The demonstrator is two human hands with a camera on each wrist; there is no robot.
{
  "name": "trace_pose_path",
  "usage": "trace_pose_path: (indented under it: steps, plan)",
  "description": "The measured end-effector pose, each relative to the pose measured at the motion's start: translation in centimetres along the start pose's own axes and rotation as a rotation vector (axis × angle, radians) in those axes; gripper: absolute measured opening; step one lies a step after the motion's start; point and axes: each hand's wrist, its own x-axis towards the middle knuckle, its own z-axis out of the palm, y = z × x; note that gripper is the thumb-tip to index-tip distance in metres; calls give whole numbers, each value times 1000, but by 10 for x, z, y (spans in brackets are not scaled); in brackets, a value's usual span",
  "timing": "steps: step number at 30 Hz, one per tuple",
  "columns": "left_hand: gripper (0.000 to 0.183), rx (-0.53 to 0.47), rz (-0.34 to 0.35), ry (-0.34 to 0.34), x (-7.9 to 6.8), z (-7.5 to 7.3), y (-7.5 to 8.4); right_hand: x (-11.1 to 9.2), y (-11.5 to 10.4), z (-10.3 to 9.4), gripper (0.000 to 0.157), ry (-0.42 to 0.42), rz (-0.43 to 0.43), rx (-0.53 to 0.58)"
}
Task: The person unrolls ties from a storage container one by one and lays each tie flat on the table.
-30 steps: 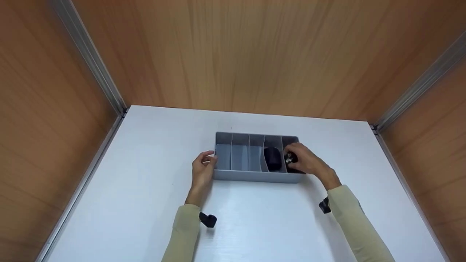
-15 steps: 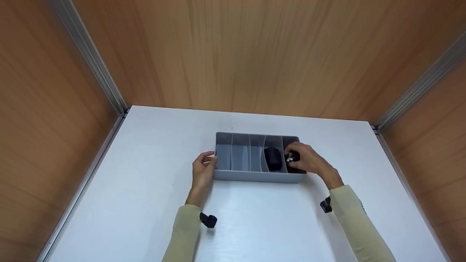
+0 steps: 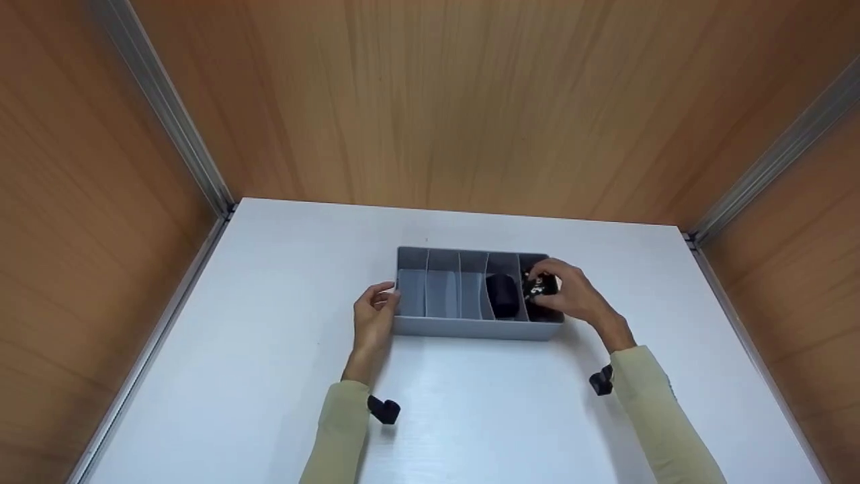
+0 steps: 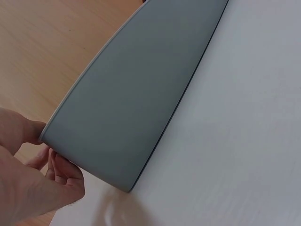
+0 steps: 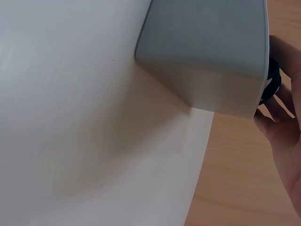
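In the head view a grey divided drawer organizer [image 3: 470,328] lies on the white table. My left hand [image 3: 373,323] grips its left end; the left wrist view shows the thumb at the rim corner and the fingers curled against the outer wall. At the far right compartment, my right hand [image 3: 568,292] pinches a black rolled bundle with a white pattern [image 3: 539,286] between thumb and fingers. Part of that black bundle [image 5: 272,84] shows past the rim in the right wrist view. A plain dark roll [image 3: 503,296] sits one compartment to the left.
The organizer's left compartments [image 3: 412,286] show bare grey floors. Wooden panels [image 3: 430,101] stand behind and on both sides of the white table [image 3: 463,417], with metal strips along the corners. A small black camera is strapped at each wrist.
My right hand has shifted slightly away from me and opened its grip a little wider, so more of the white-patterned bundle shows. The left hand keeps its hold on the organizer.
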Motion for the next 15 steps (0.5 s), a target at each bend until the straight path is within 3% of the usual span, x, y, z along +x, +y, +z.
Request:
trace_pose_path:
  steps: [10,15]
  plan:
    - [23,-3,4,-5,1,-1,1,-1,4,-2,37,77,69,179]
    - [23,-7,-1,-7,2,1,1,-3,-20,-8,35,124,97,236]
